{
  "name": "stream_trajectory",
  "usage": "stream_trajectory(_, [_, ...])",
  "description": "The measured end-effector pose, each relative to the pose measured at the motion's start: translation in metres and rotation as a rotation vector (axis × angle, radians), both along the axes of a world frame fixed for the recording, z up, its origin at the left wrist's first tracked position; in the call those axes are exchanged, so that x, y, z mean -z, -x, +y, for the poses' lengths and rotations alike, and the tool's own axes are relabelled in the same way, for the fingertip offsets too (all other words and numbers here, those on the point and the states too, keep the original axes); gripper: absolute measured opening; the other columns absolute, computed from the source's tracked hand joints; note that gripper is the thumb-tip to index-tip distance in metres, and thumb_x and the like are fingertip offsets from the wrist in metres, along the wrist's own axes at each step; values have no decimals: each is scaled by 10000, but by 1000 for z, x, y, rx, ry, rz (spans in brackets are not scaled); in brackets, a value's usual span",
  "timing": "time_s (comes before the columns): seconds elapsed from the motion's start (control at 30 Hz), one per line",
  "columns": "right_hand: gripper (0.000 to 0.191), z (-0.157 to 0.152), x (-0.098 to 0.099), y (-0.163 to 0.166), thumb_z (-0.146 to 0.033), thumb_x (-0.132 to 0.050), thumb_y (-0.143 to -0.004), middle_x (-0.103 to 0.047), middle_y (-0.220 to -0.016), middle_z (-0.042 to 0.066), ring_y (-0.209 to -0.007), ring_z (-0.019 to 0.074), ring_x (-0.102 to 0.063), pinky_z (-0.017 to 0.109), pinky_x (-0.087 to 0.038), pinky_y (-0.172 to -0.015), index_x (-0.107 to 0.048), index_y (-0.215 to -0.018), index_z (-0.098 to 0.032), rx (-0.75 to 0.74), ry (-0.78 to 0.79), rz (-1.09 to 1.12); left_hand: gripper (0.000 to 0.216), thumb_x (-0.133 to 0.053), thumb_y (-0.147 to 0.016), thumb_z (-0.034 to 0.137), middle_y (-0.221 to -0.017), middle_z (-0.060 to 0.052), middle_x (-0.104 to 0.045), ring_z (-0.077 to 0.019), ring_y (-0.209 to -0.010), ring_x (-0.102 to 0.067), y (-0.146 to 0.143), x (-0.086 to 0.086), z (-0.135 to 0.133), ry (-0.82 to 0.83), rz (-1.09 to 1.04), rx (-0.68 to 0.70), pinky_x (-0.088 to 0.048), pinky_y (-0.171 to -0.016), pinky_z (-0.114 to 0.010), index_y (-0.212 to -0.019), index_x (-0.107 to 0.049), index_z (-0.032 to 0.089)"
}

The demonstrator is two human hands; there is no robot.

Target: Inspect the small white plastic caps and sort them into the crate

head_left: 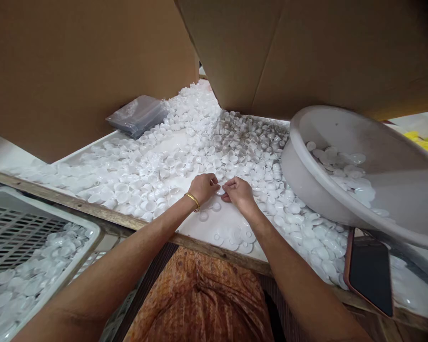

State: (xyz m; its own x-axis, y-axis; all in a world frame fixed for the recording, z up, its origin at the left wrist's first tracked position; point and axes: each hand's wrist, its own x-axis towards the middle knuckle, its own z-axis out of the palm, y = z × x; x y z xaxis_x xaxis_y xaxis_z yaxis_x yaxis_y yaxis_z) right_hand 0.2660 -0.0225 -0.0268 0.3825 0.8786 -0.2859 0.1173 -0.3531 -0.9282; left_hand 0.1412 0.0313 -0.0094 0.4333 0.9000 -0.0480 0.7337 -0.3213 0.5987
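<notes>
A small white cap (220,191) sits near the centre of the frame, in the narrow gap between the two hands. From the left hand (204,187) it lies toward the right of the frame and slightly down; from the right hand (239,192) it lies toward the left. Both sets of fingertips meet at its edge, so neither hand is clearly nearer. Being round, the cap shows no long axis, and its exact tilt is too small to tell.

Each hand is drawn into a fingertip pinch, thumb against fingers, with the cap gripped between them from opposite sides. How firmly each pinches cannot be told.

Just below the hands, two loose rings (217,206) lie on the pale tabletop (196,230). Lower still, at bottom centre, flat discs (235,237) spread beside the right forearm. A heap of white cups (146,190) spreads around both hands, and the basin (288,161) stands at the right of the frame, well apart from the cap.
</notes>
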Motion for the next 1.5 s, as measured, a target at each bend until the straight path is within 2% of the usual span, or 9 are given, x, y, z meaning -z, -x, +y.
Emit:
stream_trajectory(0.13, [57, 3, 2, 1, -150, -550, -759, -578, -508, -50, -437, 132, -612, 220, -515, -408, -526, -744, -199, -2, -7, -29, 173, -560, -712, 246, -698, 10, -623, -130, -637, -545, -3, 1, -1, -14, -8, -16, -380, -595, -227, -861, -640, 216])
stream_trajectory(0.47, [59, 6, 9, -2, -175, -521, -761, -573, -495, -47, -418, 120, -598, 175, -448, -379, -535, -710, -201, -11, -12, -141, 97, -601, -681, 227, -623, 12, -610, -110, -567, -536, -15, -12, 7, 94, 56, -47, -391, -565, -212, -749, -654, 183])
stream_trajectory(0.8, [103, -2, 6, -6, -247, -507, -784, -567, -467, -46, -423, 111, -579, 191, -435, -470, -566, -709, -208, -94, -67, -322, 140, -551, -702, 226, -590, -27, -616, -149, -596, -571, -21, -19, 0, 115, 169, -59, -403, -582, -236, -707, -678, 168])
stream_trajectory(0.93, [112, -5, 7, -7, -262, -508, -789, -556, -460, -52, -444, 115, -573, 200, -427, -491, -569, -707, -219, -132, -94, -397, 181, -534, -749, 278, -657, -47, -640, -188, -688, -593, -18, -19, -10, -41, 268, -26, -416, -616, -262, -727, -688, 185])
stream_trajectory(1.03, [108, -4, 7, -7, -243, -503, -790, -592, -529, -44, -484, 114, -581, 205, -424, -515, -569, -707, -222, -130, -127, -441, 176, -553, -769, 267, -733, -41, -646, -186, -703, -592, -15, -14, -14, -183, 244, 18, -429, -632, -273, -866, -679, 192])
stream_trajectory(1.1, [111, -4, 6, -7, -238, -507, -788, -600, -551, -40, -499, 115, -582, 207, -420, -522, -568, -696, -221, -124, -128, -459, 165, -545, -791, 218, -798, -43, -640, -166, -712, -587, -11, -10, -17, -290, 188, 111, -439, -642, -266, -901, -662, 181])
stream_trajectory(1.2, [121, -4, 3, -7, -235, -516, -781, -595, -550, -38, -511, 115, -579, 206, -409, -532, -565, -671, -217, -126, -119, -492, 184, -471, -845, 162, -840, -70, -627, -171, -792, -583, -2, -4, -25, -449, 183, 318, -463, -694, -274, -834, -655, 149])
stream_trajectory(1.3, [129, -5, 0, -7, -223, -518, -775, -586, -543, -39, -511, 110, -569, 204, -391, -537, -563, -654, -212, -135, -117, -533, 205, -425, -864, 139, -903, -105, -613, -201, -901, -566, 7, -1, -33, -569, 235, 461, -481, -770, -317, -917, -622, 112])
stream_trajectory(1.5, [150, -4, 0, -7, -210, -519, -779, -596, -578, -32, -552, 107, -559, 204, -358, -551, -563, -636, -202, -135, -121, -612, 255, -375, -884, 157, -1023, -132, -580, -223, -1020, -537, 10, 3, -39, -673, 285, 515, -476, -868, -344, -1039, -559, 72])
